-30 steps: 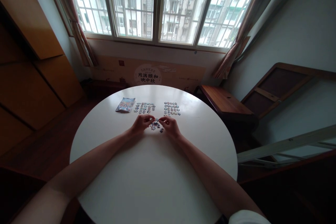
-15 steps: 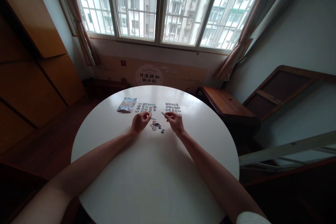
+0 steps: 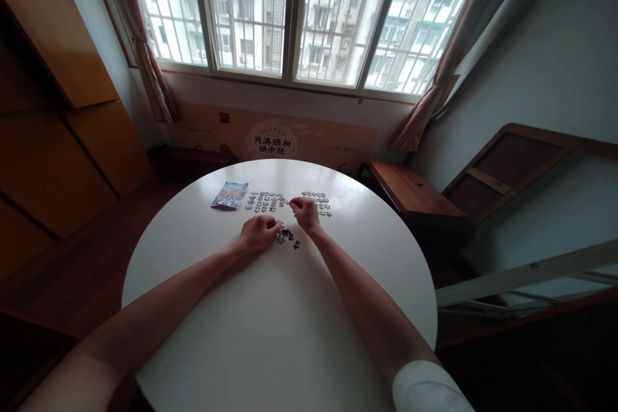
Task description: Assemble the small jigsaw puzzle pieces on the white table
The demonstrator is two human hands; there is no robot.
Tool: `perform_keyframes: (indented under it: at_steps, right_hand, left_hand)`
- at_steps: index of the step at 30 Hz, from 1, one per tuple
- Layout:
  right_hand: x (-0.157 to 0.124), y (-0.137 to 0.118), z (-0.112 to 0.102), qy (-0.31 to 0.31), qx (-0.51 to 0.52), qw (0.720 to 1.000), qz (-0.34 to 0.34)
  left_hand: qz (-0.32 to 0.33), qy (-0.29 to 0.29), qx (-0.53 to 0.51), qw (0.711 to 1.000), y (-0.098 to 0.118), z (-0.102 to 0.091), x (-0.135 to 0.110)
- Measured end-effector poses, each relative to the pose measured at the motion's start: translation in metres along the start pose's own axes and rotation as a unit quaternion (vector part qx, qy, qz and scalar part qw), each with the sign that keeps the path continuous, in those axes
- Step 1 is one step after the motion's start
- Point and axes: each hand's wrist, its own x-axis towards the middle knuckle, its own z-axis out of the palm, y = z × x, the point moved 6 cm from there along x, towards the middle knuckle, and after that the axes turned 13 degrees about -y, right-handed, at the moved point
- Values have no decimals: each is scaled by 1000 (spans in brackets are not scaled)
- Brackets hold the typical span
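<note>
My right hand (image 3: 305, 214) is closed in a pinch on a small jigsaw puzzle piece (image 3: 286, 202), at the right edge of the left group of laid-out puzzle pieces (image 3: 263, 201). Its knuckles partly cover the right group of puzzle pieces (image 3: 322, 206), which lies in rows. My left hand (image 3: 259, 232) rests low over the table, fingers drawn together, their tips at the left side of a small pile of dark puzzle pieces (image 3: 288, 235). Whatever those fingertips hold is hidden. One loose puzzle piece (image 3: 296, 244) lies just below the pile.
The round white table (image 3: 270, 335) carries everything. A colourful picture packet (image 3: 230, 196) lies at the far left of the pieces. Beyond the table are a wooden bench (image 3: 410, 190) at the right, orange-brown cabinets (image 3: 91, 148) at the left and a barred window (image 3: 251, 13).
My right hand has moved left and slightly away from me, to the left group's edge. My left hand has lowered toward the pile. The view has shifted slightly.
</note>
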Motion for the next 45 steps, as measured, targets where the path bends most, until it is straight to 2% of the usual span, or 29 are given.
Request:
perform_keyframes:
  at_steps: [6, 12, 26, 45]
  right_hand:
    - [-5, -3, 25, -13, -125, 992, -4]
    - [-11, -5, 28, -25, -188, 982, 26]
    - [-9, -1, 33, -46, -225, 973, 36]
    - [-7, -6, 37, -80, -221, 972, 21]
  left_hand:
    - [-20, -43, 11, 999, 3, 1, 0]
    - [-17, -24, -9, 1000, 2, -1, 0]
    - [-19, -32, -24, 999, 2, -1, 0]
    - [-15, -35, -11, 999, 2, 0, 0]
